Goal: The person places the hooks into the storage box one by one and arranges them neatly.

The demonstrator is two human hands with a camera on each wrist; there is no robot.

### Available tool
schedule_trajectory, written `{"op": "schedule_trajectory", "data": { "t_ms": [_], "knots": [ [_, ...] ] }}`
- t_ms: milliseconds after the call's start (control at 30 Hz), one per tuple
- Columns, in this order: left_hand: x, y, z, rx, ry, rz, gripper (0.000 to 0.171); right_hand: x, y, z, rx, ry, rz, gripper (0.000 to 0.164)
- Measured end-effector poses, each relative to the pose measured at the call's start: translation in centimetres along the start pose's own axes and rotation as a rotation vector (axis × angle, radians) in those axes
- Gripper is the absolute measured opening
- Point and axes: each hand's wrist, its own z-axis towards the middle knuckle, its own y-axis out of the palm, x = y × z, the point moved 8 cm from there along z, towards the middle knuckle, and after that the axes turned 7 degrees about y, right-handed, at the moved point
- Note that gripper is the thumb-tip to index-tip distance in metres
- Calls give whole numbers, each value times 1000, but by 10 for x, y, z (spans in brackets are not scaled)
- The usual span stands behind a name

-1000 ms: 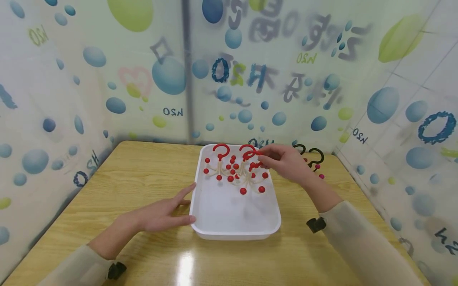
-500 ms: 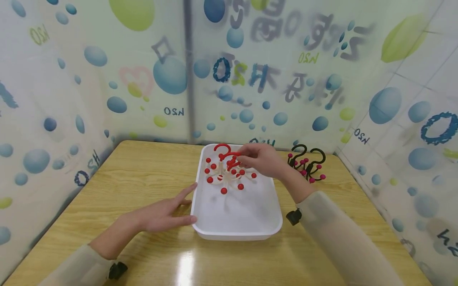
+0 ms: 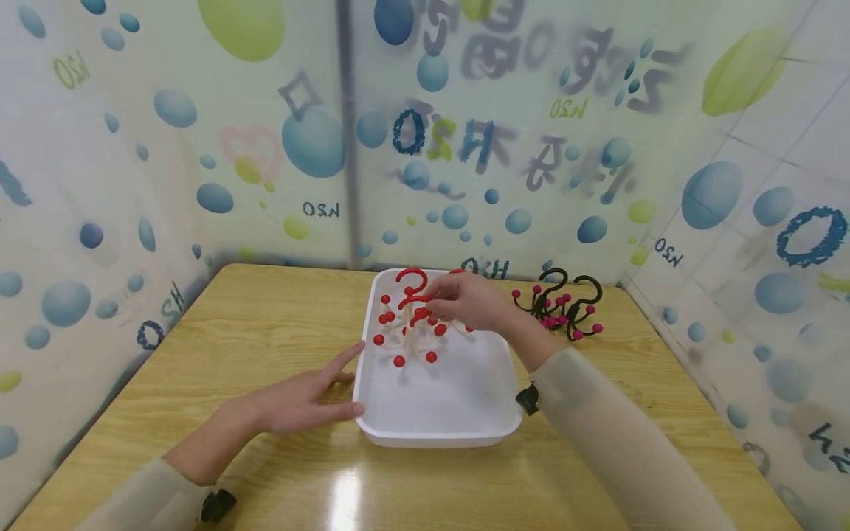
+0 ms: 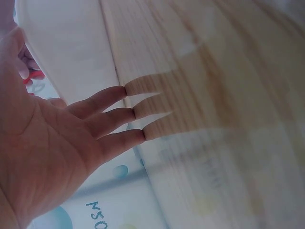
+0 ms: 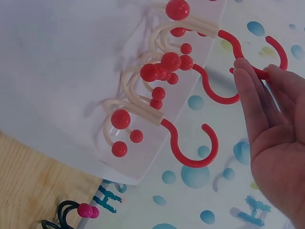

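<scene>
My right hand (image 3: pixel 468 301) pinches the red hook of a multi-prong hanger (image 3: pixel 400 361), whose cream prongs end in red balls. The pinched hanger (image 5: pixel 205 26) is over the left part of a white tray (image 3: pixel 438 435); whether it touches the bottom I cannot tell. Behind it, a second such hanger (image 3: pixel 412 276) is in the back left corner. A third hanger (image 5: pixel 190 162) is mostly covered by the right hand in the head view. My left hand (image 3: pixel 292 400) rests against the tray's left side with straight, spread fingers (image 4: pixel 112 100), its thumb at the rim.
Two black hangers (image 3: pixel 572 313) with pink balls lie on the wooden table (image 3: pixel 265 310), right of the tray. A patterned curtain (image 3: pixel 265 147) surrounds the back and sides of the table.
My right hand has moved left across the tray with the hanger, bringing the black hangers into fuller view. My left hand has stayed at the tray's left side.
</scene>
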Motion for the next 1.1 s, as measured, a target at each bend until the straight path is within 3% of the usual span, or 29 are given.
{"op": "schedule_trajectory", "data": {
  "t_ms": [333,1100],
  "knots": [
    [0,1,0,-1,-3,1,93,11,11,14,-40,78,5,21],
    [-1,0,0,4,-12,7,94,7,12,13,-21,44,31,20]
  ]
}}
